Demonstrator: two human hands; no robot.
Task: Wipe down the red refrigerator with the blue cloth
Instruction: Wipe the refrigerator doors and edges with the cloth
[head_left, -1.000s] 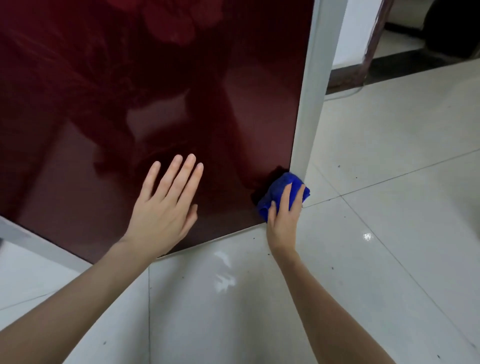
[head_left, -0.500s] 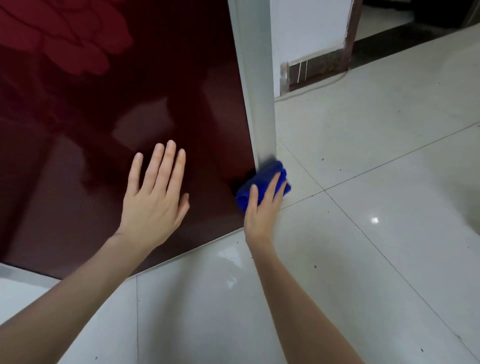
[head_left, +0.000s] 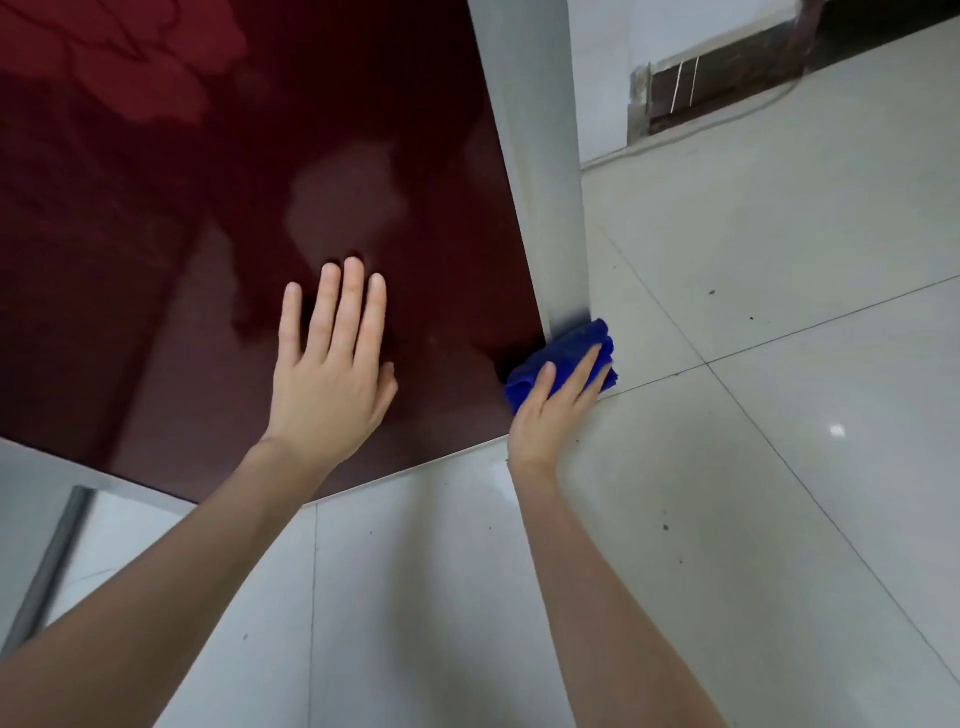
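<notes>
Blue cloth (head_left: 563, 358) was bunched at the red refrigerator's (head_left: 311, 156) bottom right corner, just above the floor (head_left: 753, 467), pressed there under the right hand's (head_left: 550, 410) straight fingers. Left hand (head_left: 332, 374) lay flat, fingers straight, on the door.

No text, label, brand or number can be read anywhere. The red refrigerator (head_left: 322, 171) shows only a paler floral pattern (head_left: 130, 67) at upper left. Thin pale strokes on the dark skirting (head_left: 727, 78) are probably scratches, but they are too small to tell.
</notes>
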